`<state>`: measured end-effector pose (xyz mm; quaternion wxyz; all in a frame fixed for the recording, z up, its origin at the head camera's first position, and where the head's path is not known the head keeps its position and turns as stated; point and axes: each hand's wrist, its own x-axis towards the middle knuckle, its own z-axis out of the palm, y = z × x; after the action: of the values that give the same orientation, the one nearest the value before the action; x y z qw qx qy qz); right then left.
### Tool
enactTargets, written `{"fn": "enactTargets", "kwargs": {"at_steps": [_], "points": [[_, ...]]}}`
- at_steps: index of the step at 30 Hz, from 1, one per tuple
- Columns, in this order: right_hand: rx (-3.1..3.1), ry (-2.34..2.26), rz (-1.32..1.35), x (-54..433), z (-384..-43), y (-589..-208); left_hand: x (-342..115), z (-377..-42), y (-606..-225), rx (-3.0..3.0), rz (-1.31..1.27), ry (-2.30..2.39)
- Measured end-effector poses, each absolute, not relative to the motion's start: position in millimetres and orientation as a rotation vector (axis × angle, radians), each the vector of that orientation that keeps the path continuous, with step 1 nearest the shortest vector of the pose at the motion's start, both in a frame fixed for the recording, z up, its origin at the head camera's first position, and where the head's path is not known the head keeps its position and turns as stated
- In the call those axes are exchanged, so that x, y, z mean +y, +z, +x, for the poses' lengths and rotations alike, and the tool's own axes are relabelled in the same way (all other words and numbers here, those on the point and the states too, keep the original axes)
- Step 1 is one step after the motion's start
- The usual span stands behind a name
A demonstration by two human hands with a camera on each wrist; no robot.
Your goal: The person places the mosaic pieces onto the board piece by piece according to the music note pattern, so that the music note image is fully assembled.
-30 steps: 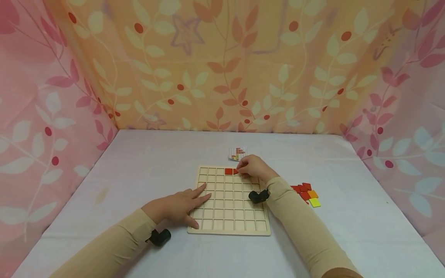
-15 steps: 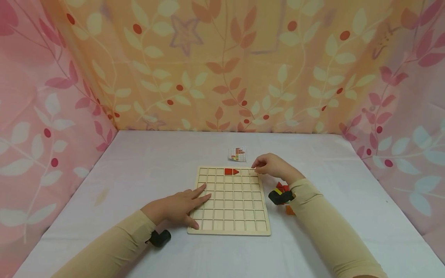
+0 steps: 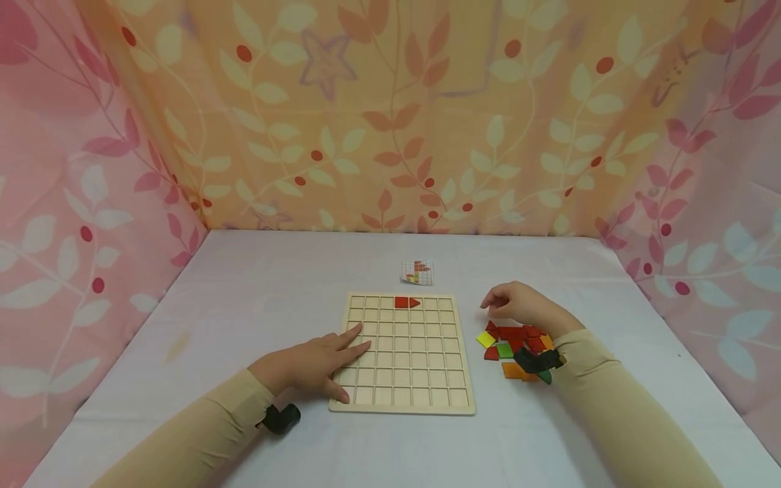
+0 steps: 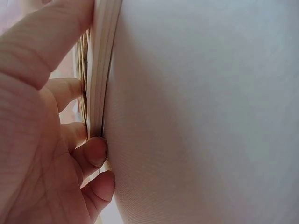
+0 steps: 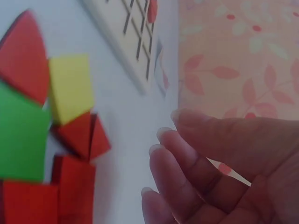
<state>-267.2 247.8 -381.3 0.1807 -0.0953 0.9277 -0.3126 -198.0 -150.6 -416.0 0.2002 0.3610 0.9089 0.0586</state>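
Observation:
A wooden grid board (image 3: 403, 395) lies flat on the table, with a red square tile (image 3: 401, 302) and a red triangular tile (image 3: 414, 303) side by side in its far row. My left hand (image 3: 311, 362) rests on the board's left edge, fingers spread; in the left wrist view its thumb and fingers (image 4: 96, 151) lie along that edge. To the board's right, my right hand (image 3: 523, 305) hovers beyond a heap of tiles, fingers loosely bent and holding nothing. The heap shows a yellow tile (image 3: 486, 339), a green tile (image 3: 505, 350), an orange tile (image 3: 514, 370) and several red ones; the right wrist hides part.
A small card (image 3: 417, 272) with a coloured grid picture lies beyond the board's far edge. A white cloth (image 3: 256, 285) covers the table. Patterned fabric (image 3: 390, 122) hangs behind and on both sides. Each wrist wears a black camera (image 3: 282, 419).
My right hand has left the red triangular tile in the far row and moved right, toward the tile heap, uncovering the board's right side. The left hand stays in place.

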Motion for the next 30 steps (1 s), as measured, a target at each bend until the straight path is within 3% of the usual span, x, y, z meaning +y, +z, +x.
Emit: {"fn": "enactTargets", "kwargs": {"at_steps": [12, 30], "points": [[2.576, -0.827, -0.17, 284.6, -249.9, -398.0, -149.9, -200.9, -421.5, 2.539, 1.023, 0.168], [2.595, -0.816, -0.148, 284.2, -253.8, -411.4, -152.1, -199.1, -418.4, 2.539, 1.019, 0.181]]}}
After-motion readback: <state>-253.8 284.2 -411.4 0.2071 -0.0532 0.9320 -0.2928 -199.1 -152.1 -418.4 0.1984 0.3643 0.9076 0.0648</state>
